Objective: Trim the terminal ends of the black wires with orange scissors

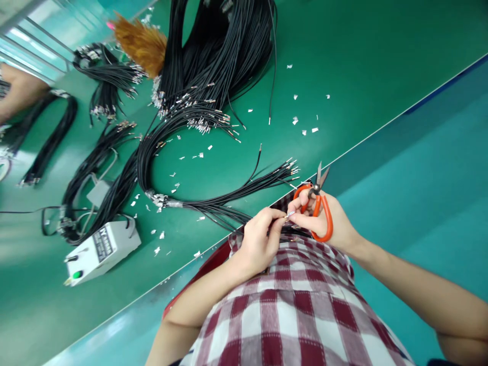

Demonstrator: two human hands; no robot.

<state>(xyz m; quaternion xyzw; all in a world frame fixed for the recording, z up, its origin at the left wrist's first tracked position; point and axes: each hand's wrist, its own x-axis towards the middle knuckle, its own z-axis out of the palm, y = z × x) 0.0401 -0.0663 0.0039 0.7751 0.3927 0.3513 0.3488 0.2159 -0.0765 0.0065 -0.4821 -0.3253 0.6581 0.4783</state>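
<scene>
Head camera: over the green desk's (381,66) near edge trails a cable bundle (145,168), handily close, as left hand (261,239) and right hand (337,216), orange scissors (316,190) hooked aside seemingly to free the fingers, pinch closed on an apparent wire tip (286,217) just off that edge.

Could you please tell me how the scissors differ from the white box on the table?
The scissors have orange handles and metal blades; the white box has a green button and a dark label. The scissors are in the right hand, blades parted; the white box rests on the green table.
</scene>
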